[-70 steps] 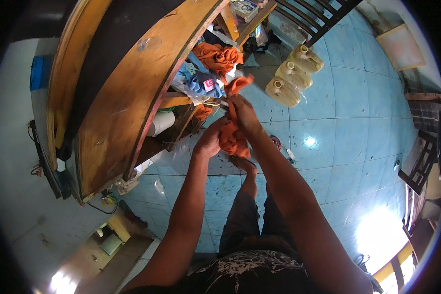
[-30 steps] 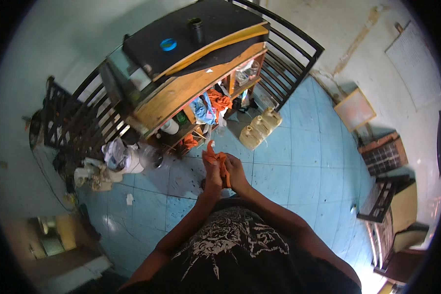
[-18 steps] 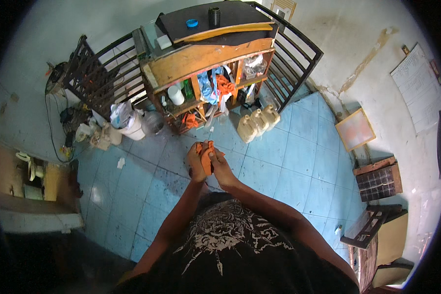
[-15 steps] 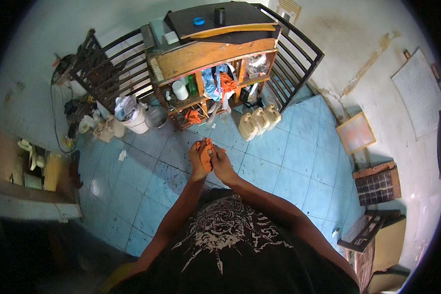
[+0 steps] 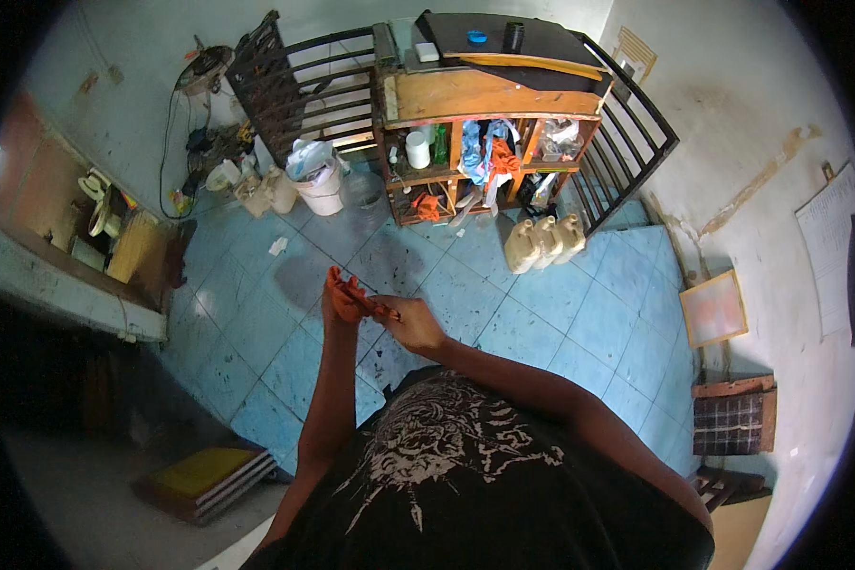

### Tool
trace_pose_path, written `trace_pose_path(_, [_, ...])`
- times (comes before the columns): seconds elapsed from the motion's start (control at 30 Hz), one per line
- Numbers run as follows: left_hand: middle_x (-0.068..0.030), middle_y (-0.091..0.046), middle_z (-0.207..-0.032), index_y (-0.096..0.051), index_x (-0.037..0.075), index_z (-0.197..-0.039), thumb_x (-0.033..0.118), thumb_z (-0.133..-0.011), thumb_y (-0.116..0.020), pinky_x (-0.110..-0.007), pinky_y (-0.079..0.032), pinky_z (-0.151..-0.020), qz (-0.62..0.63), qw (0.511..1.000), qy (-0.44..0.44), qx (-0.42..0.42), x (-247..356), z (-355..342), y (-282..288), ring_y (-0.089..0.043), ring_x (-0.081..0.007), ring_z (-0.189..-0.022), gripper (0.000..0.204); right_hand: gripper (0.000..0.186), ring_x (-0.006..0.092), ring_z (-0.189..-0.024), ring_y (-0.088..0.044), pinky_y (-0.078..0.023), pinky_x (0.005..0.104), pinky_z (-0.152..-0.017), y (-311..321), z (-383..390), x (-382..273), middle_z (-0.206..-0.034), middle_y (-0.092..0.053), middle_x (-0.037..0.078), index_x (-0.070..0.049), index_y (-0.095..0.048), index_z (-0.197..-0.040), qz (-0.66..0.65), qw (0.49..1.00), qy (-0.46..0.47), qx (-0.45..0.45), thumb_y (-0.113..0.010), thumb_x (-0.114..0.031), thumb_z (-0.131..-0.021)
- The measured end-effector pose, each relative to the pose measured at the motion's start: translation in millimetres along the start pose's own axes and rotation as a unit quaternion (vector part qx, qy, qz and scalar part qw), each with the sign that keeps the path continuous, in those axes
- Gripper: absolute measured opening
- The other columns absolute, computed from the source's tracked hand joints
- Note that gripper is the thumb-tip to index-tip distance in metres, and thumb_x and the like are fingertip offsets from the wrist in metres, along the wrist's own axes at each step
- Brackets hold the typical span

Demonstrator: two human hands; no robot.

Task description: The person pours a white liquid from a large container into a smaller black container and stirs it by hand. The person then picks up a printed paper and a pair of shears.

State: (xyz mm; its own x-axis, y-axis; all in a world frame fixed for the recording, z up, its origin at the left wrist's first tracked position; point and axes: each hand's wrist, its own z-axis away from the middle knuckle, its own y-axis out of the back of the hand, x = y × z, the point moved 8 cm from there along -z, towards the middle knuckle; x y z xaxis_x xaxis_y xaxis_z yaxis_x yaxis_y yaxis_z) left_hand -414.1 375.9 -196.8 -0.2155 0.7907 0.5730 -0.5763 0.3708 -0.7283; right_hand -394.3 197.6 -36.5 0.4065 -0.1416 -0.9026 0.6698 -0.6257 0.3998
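Right hand (image 5: 416, 326) grips orange cloth (image 5: 350, 298) bunched over left hand (image 5: 335, 312), its closure unclear. Blue tiled floor (image 5: 518, 328) dark-spotted; wooden shelf unit (image 5: 494, 95) beyond.

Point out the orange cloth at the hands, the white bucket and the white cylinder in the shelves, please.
Orange cloth (image 5: 349, 302): head view, on its bunched middle.
White bucket (image 5: 322, 199): head view, on its outer wall.
White cylinder (image 5: 417, 151): head view, on its side.

The cloth (image 5: 349, 300) at my right hand (image 5: 414, 326) looks matt and wrinkled; beyond that hand, smooth, cloudy plastic jugs (image 5: 545, 243) stand on glossy blue tiles (image 5: 579, 302), and farther ahead the cabinet (image 5: 494, 96) is scuffed wood.
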Motion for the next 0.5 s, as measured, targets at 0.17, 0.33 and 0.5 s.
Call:
trace_pose_path(0.17, [-0.0078, -0.053, -0.099, -0.047, 0.012, -0.113, 0.055, -0.094, -0.05, -0.04, -0.05, -0.059, -0.018, 0.992, -0.105, 0.067, 24, 104, 29, -0.055, -0.0235, -0.066, 0.047, 0.036, 0.0252, -0.093, -0.065, -0.051, 0.0336, -0.083, -62, 12, 14, -0.105, -0.067, 0.014, 0.0, -0.056, -0.123, -0.143, 0.989, -0.014, 0.03, -0.06, -0.014, -0.091])
trace_pose_path(0.33, [-0.0041, -0.051, -0.095, -0.044, 0.009, -0.116, 0.05, -0.096, -0.052, -0.032, -0.049, -0.066, 0.002, 0.975, -0.125, 0.185, 9, 228, 18, -0.055, -0.0191, -0.077, 0.046, 0.042, 0.0333, -0.124, -0.05, -0.037, 0.0413, -0.105, -157, 69, -1, -0.133, -0.052, 0.021, 0.0, -0.05, -0.13, -0.145, 0.985, 0.028, -0.094, -0.054, -0.022, -0.094])
trace_pose_path(0.5, [-0.0006, -0.048, -0.071, -0.05, 0.01, -0.088, 0.029, -0.096, -0.058, -0.029, -0.045, -0.055, -0.048, 0.964, -0.184, 0.187, 33, 249, 138, -0.05, -0.0131, -0.061, 0.022, 0.064, 0.0412, -0.137, -0.029, -0.021, 0.0478, -0.114, -224, 130, -55, -0.15, -0.025, 0.027, 0.004, -0.012, -0.149, -0.123, 0.937, 0.064, -0.319, -0.038, -0.029, -0.1])
